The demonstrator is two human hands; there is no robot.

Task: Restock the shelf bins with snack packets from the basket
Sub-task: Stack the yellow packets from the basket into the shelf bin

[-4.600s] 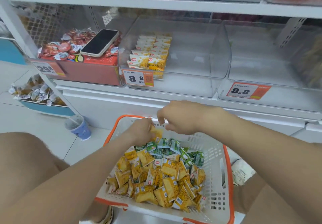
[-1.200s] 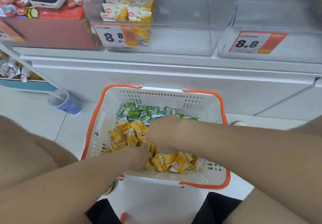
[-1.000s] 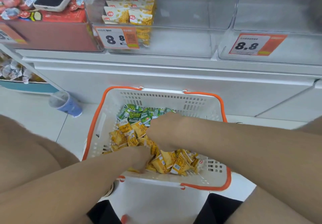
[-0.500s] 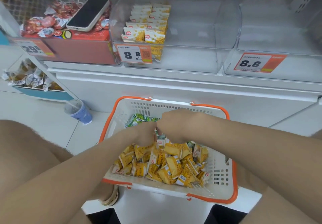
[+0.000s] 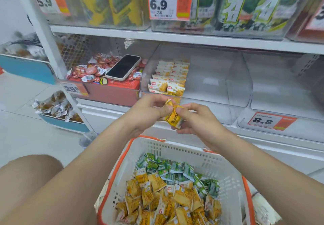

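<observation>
**Yellow packets in hand, centre of frame, below the bin**

Item: bundle of small yellow packets; the count cannot be told. It is held at centre frame, above the basket and just below the front lip of the clear bin.

Grip: the left hand and right hand meet on it. The left fingers curl over the bundle's upper left end. The right fingers pinch its upper right, with the lower ones cupped under it. Both hands are closed round the bundle and none of it hangs free. The two-handed hold looks meant to square the packets into one facing before shelving.

Destination: the bin at centre frame holds matching rows along its left side, and its right side is bare. The rows stand label-forward, probably so shoppers can read them.

Source: the basket at lower centre holds loose yellow packets near the camera and green packets behind them. It sits right under the hands, likely to keep the reach short.

Also present: a phone lies on red sweets in the bin to the left.
</observation>
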